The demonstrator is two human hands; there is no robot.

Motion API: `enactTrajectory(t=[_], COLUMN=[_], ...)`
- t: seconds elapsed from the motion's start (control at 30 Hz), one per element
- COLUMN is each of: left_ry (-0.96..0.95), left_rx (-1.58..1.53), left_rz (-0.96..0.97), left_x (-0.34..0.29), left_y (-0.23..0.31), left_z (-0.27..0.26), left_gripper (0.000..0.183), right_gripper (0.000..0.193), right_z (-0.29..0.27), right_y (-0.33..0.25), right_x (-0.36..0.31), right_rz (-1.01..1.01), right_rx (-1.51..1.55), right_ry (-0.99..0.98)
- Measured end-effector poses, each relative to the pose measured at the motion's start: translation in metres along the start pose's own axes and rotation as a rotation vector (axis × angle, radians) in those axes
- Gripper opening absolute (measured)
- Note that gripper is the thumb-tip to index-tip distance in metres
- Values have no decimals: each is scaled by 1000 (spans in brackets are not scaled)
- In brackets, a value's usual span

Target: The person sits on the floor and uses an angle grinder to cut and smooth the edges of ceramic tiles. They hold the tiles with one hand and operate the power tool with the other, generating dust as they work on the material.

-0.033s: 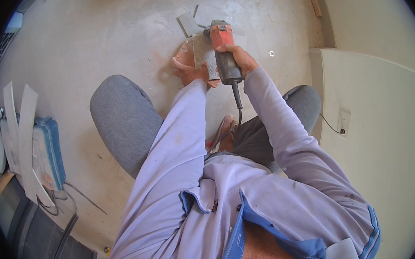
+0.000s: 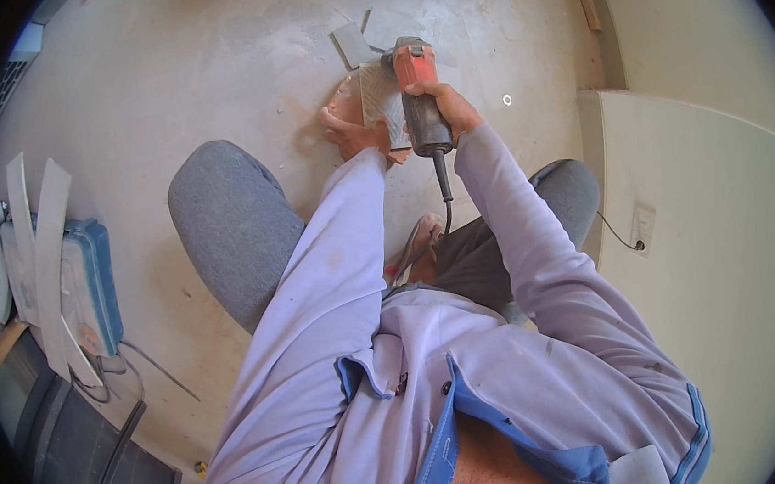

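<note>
Concrete floor | right hand grips red grinder | left hand steadies tile

Single view only, head-mounted wide fisheye, pointing steeply down over chest and lavender-sleeved forearms. Close range: right hand on red-and-grey corded angle grinder and left hand on flat pale tile piece, upper centre. Dusty concrete floor filling the upper frame, cream wall panel bending at right rim. Dark vignette around edges. No second view to overlap.
</note>
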State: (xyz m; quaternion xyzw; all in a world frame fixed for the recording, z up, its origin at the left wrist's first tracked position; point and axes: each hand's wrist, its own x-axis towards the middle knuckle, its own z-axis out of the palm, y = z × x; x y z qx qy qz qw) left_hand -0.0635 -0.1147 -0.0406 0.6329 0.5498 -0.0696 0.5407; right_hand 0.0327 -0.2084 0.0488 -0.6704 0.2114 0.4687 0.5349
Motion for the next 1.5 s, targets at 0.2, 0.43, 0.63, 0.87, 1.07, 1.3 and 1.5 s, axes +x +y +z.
enactTrajectory(t=[0.2, 0.43, 0.63, 0.87, 1.07, 1.3, 1.5], left_ry=[26, 7, -5, -22, -7, -18, -7], left_rx=[42, 35, 40, 36, 20, 37, 37], left_rz=[20, -13, -8, -46, -17, -53, -37], left_x=[-5, 2, 3, 4, 6, 2, 3], left_y=[5, 1, -4, 2, 3, 4, 1], left_z=[-2, 2, 1, -3, -1, -2, 2], left_gripper=[109, 113, 117, 118, 116, 115, 114], right_gripper=[43, 43, 44, 44, 44, 45, 47], right_z=[4, 2, -5, -15, -15, -15, -12], right_y=[-3, -3, -8, -2, -3, -4, -2], right_x=[-3, -4, -7, -6, -5, -5, -6], right_rz=[5, 6, -3, 7, 51, 44, -27], right_rx=[2, 0, 15, 61, 36, 60, 51], right_ry=[-38, -41, 15, -28, -57, -33, -3])
